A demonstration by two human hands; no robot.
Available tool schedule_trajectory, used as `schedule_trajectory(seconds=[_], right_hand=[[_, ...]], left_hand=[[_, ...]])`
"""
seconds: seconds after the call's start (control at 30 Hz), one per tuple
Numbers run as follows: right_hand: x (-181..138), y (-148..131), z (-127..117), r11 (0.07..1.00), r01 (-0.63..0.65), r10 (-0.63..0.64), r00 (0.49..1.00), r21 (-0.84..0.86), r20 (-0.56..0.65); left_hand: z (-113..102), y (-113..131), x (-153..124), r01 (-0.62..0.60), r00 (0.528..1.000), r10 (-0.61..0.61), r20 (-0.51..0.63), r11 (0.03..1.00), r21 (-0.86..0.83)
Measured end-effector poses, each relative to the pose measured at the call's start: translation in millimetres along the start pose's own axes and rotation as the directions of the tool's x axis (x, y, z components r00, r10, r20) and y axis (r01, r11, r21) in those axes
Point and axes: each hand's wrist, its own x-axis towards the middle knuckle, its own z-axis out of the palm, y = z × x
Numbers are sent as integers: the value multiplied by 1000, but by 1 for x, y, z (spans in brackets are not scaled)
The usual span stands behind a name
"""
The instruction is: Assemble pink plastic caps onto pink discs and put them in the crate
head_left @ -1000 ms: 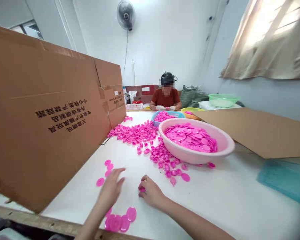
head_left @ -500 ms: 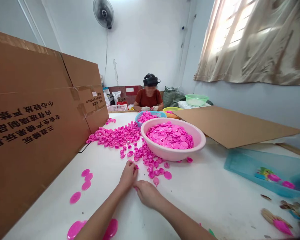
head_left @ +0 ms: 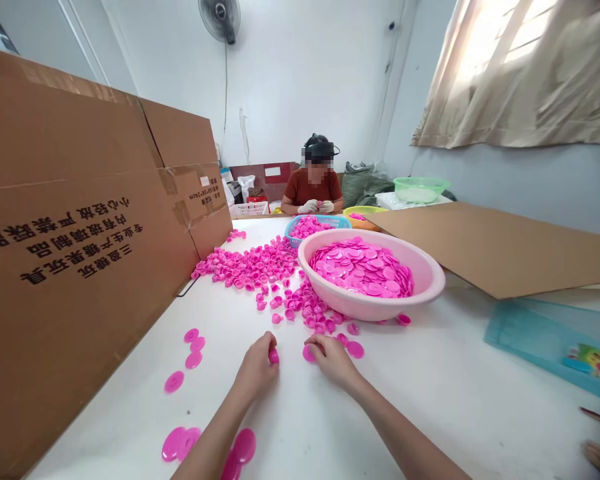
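My left hand (head_left: 255,367) pinches a small pink plastic cap (head_left: 274,356) in its fingertips. My right hand (head_left: 333,362) rests on the white table (head_left: 410,393), its fingers on a flat pink disc (head_left: 309,353). Just ahead of my hands lies a heap of small pink caps (head_left: 250,263). Behind them stands a large pale pink basin (head_left: 375,308) full of flat pink discs. Several loose discs (head_left: 193,351) lie to the left of my left hand, and more (head_left: 175,443) lie near my left forearm.
A tall cardboard sheet (head_left: 80,227) stands along the table's left side, and another (head_left: 495,250) lies at right. A teal plastic sheet (head_left: 535,340) is at right. At the far end, a gloved co-worker (head_left: 314,190) sits behind a blue basket (head_left: 318,223).
My hands have moved apart from their close position half a second ago. The whole scene has shifted in view as my head turned, and the teal sheet now sits higher at right.
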Motion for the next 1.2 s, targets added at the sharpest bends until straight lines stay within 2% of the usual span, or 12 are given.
schedule_trajectory(seconds=[0.13,0.3,0.43,0.63,0.73,0.8,0.87,0.93,1.0,1.07,1.13,1.2], right_hand=[[4,-4,8,972,-100,97,995,211,27],[18,-6,36,915,-220,165,969,338,185],[28,-5,54,931,-250,150,926,265,348],[35,-12,57,977,-210,174,875,29,451],[33,-16,57,980,-198,189,893,-21,408],[31,-18,58,987,-156,158,925,-34,347],[29,-19,57,985,-172,163,922,-5,351],[28,-20,58,963,-260,211,887,67,410],[28,-21,60,907,-382,268,848,177,458],[27,-21,63,851,-451,303,839,268,452],[26,-20,64,820,-473,312,842,323,440],[26,-19,62,803,-490,301,824,338,481]], left_hand=[[3,-1,-1,2,991,-8,136,999,40],[7,-9,-1,72,980,-45,196,989,-131],[7,-12,-4,131,981,-84,176,951,-279],[7,-10,-7,105,994,-93,62,969,-224],[2,-15,-7,170,979,-129,155,942,-290],[-3,-21,-5,254,946,-147,288,887,-384],[-6,-24,-2,333,911,-163,378,831,-446],[-3,-22,4,363,918,-252,308,846,-390],[4,-16,11,328,944,-324,55,919,-218],[13,-10,16,287,940,-284,-186,958,-11],[20,-5,19,276,930,-233,-284,954,120],[25,-3,19,305,923,-242,-298,934,185]])
